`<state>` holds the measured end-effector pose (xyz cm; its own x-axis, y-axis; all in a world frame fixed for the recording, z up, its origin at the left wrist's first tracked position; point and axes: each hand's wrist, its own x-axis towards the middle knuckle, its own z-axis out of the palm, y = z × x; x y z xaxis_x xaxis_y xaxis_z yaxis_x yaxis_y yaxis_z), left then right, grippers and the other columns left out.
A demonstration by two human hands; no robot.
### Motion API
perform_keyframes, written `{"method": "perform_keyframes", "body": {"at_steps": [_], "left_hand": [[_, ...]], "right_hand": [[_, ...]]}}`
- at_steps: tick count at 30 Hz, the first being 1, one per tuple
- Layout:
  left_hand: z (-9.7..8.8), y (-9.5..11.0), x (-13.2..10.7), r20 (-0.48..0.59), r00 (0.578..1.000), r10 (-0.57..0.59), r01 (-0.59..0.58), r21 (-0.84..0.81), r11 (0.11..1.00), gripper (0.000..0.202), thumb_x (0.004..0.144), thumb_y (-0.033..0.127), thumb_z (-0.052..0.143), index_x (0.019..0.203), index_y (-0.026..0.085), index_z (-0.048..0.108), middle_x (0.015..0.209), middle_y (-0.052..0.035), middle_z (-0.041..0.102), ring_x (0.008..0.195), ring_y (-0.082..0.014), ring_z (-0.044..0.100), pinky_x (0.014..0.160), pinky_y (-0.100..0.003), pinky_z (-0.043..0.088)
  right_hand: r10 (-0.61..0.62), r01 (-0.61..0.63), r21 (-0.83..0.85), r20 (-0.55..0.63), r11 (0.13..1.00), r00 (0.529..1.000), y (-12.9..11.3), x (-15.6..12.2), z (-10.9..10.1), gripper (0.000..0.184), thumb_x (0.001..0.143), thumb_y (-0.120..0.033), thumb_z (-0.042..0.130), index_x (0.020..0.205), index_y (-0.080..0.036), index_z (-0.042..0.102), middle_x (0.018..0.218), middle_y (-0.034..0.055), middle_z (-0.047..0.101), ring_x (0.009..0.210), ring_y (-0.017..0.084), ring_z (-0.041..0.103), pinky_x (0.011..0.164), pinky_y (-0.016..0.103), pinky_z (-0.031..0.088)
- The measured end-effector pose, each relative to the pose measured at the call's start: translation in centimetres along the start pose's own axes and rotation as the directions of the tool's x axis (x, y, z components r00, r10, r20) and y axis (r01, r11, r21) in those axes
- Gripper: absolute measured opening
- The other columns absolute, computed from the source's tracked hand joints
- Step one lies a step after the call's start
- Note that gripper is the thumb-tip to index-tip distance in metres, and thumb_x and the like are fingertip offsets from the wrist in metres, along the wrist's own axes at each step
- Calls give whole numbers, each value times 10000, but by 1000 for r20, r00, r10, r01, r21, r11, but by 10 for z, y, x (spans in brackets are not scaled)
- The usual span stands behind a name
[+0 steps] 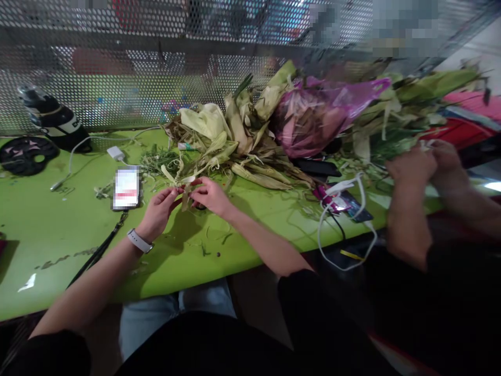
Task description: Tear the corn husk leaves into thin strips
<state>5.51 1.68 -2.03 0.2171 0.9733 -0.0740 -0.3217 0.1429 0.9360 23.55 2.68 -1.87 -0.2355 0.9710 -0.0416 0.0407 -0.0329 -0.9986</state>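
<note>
Close together over the green table (235,245), my left hand (162,204) and my right hand (210,196) both pinch a pale strip of corn husk (185,200). My left hand, with a white watch band (139,241) on its wrist, closes thumb against fingers at the strip's left side. From the right, my right hand's fingers are closed on the same strip. Just behind my hands lies a small pile of thin green shreds (158,161). A large heap of dried and pale green corn husks (235,136) spreads beyond.
A lit phone (126,189) with a black strap lies left of my hands. Farther left stand a dark bottle (58,122) and a black palette-shaped object (27,155). A purple plastic bag (309,115) rests among the husks. At right, a co-worker's hands (415,164) handle something blurred, near white cables (321,230).
</note>
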Motion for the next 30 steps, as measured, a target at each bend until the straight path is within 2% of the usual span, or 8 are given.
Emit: {"method": "perform_keyframes", "body": {"at_steps": [3,7,10,14,19,25,30], "left_hand": [[0,-5,-1,4,1000,-27,27,3,1000,245,772,388,779,874,167,758,993,-52,734,927,-166,657,940,-342,512],[2,-11,-2,-46,999,3,-2,6,1000,278,750,398,794,887,158,759,900,-41,738,866,-144,651,874,-291,512],[2,-11,-3,-43,999,9,-8,13,1000,289,748,402,797,890,154,754,877,-39,730,849,-135,647,830,-264,505],[3,-10,-6,-10,1000,24,-23,86,996,285,778,410,771,879,146,740,811,-28,689,715,-97,587,662,-211,457],[6,-9,-8,27,998,59,-63,143,988,307,810,457,729,871,159,689,810,-21,656,705,-103,574,632,-211,448],[10,-4,-11,-26,972,233,-213,313,925,231,888,410,641,843,187,597,682,22,546,590,-108,514,568,-234,448],[9,-5,-7,-114,962,249,-191,373,908,178,931,362,565,869,195,568,762,-5,593,677,-136,560,590,-246,442]], "right_hand": [[-36,36,-37,-24,999,999,6,0,3,347,781,-194,667,1082,-194,495,795,-28,706,568,97,645,585,228,539],[-69,69,-69,-7,995,998,7,-2,7,421,770,-258,685,1135,-209,481,784,-35,700,586,106,647,579,227,531],[-37,37,-33,19,999,999,1,-3,5,332,771,-292,677,1056,-194,536,714,-36,673,524,90,594,520,209,486],[6,-7,75,14,997,1000,-3,0,-3,179,774,-319,622,873,-173,590,600,-44,611,432,62,472,421,193,360],[-110,112,47,-57,993,992,2,1,-3,220,748,-359,694,802,-164,609,649,-42,594,520,67,501,506,201,417],[-125,127,38,-51,991,991,-1,-5,8,222,737,-344,704,821,-158,616,731,-14,618,598,78,526,564,214,454],[-181,181,-16,-38,983,983,3,-6,13,171,774,-317,688,838,-165,641,741,-6,631,634,86,561,606,223,499]]}}
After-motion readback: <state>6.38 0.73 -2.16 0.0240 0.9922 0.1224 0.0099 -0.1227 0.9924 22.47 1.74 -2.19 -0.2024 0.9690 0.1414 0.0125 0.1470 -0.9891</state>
